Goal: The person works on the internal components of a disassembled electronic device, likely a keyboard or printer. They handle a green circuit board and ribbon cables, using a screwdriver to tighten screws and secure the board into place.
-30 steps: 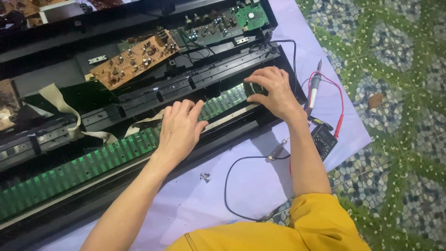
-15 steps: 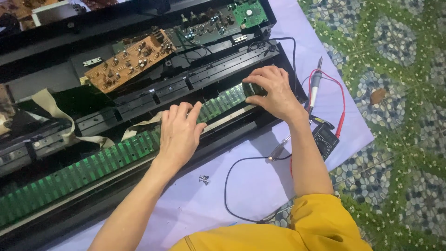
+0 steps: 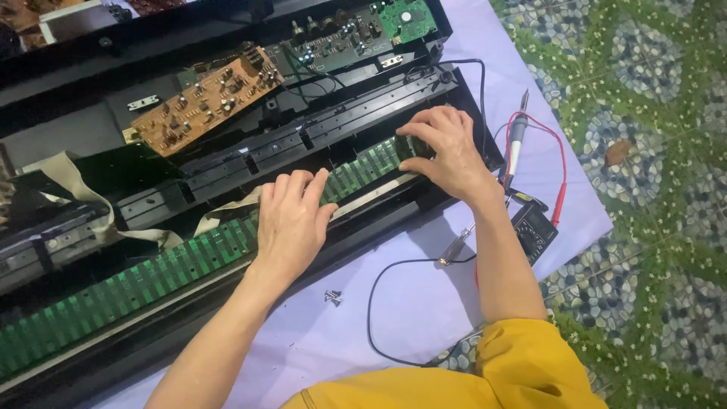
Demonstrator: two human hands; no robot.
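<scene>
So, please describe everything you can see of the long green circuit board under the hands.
The long green circuit board is a narrow strip that runs slantwise inside the opened black keyboard case, from lower left to upper right. Its glossy surface shows many evenly spaced darker cross stripes. It lies flat in the case. The left hand rests on its middle; the right hand grips its right end. A beige ribbon cable lies near it.

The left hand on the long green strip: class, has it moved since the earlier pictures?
Hardly. The left hand stays flat on the long green circuit strip, just below the ribbon cable, as before. The slight frame shift looks like camera motion.
</scene>
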